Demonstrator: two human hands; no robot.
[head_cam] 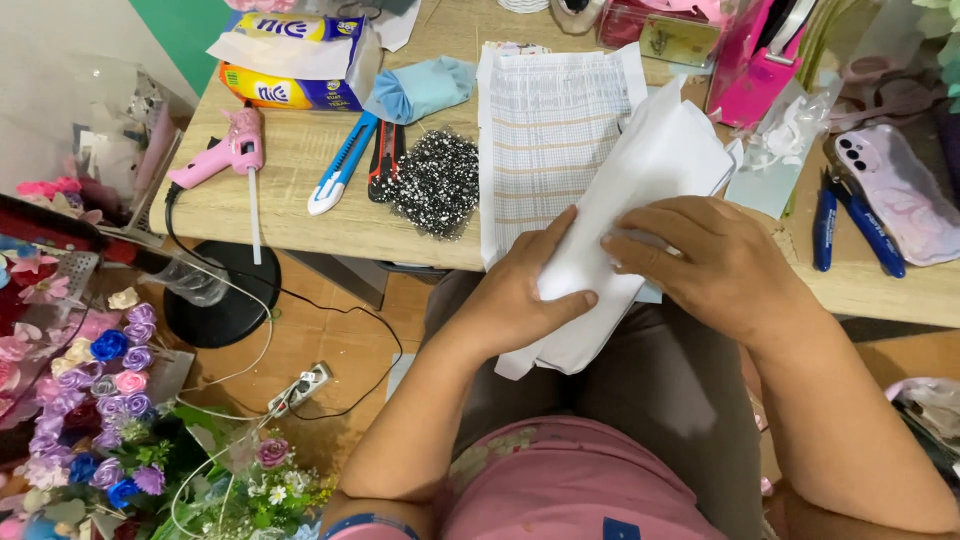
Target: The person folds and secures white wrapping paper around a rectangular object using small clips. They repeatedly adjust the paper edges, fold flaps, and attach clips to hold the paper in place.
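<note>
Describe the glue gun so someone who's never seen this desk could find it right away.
Start at the wooden desk and go to its left end, below the tissue box. The glue gun lies there, left of two utility knives; it alone is pink, with a white stick and black cord.

Light wooden desk, brown tiled floor, green wall.

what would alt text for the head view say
Seen from above, a seated person's left hand and right hand grip a stack of white paper at the edge of a wooden desk. A pink glue gun and utility knives lie to the left.
</note>
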